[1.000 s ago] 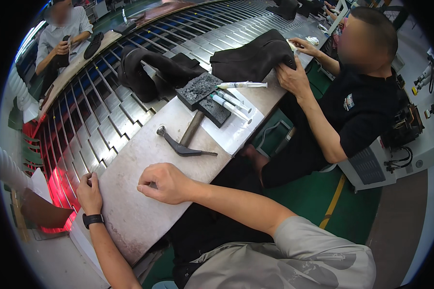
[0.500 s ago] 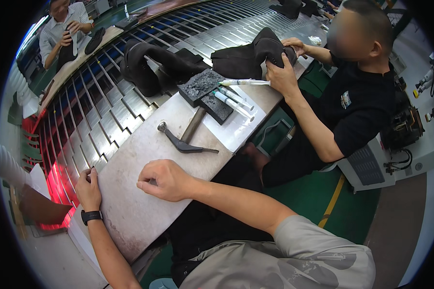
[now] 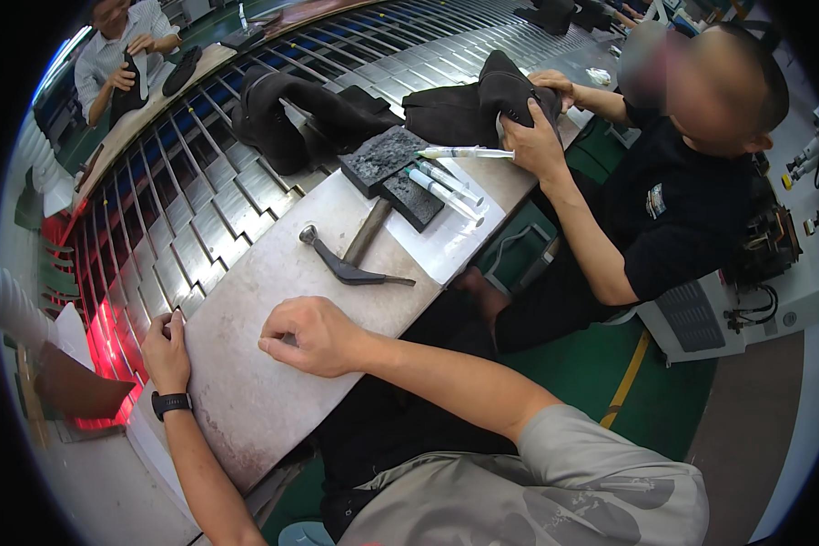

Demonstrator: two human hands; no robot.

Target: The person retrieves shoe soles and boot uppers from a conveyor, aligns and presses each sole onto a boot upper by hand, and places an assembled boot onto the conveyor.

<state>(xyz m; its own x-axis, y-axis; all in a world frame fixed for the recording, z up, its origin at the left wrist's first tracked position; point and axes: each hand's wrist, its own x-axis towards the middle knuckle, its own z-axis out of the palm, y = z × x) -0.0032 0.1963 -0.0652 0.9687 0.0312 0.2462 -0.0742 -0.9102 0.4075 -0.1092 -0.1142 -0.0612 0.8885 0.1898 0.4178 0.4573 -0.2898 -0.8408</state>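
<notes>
My left hand (image 3: pixel 166 353), with a dark watch on its wrist, rests at the left edge of the pale worktable (image 3: pixel 237 400). Its fingers are curled, and nothing shows in them. Over the middle of the tabletop is my right hand (image 3: pixel 311 337), closed in a loose fist with a small gap inside and no object visible. Beyond it lies a hammer (image 3: pixel 350 271) with a curved dark head and a wooden handle. The handle's end reaches a black rough-surfaced block (image 3: pixel 382 159). A second black block (image 3: pixel 412 202) carries syringes (image 3: pixel 446 193), and another syringe (image 3: pixel 469 153) lies across the blocks' far side.
A co-worker in black (image 3: pixel 678 209) at the right holds a dark boot (image 3: pixel 510 91). More dark boots (image 3: pixel 273 118) lie on the metal slat conveyor (image 3: pixel 182 218) along the table. Across it, another person (image 3: pixel 127 55) handles a shoe. A brown panel (image 3: pixel 82 391) stands at left.
The co-worker in black has turned and leaned their head to the right. The person across the conveyor has shifted their hands slightly. My hands stay nearly still.
</notes>
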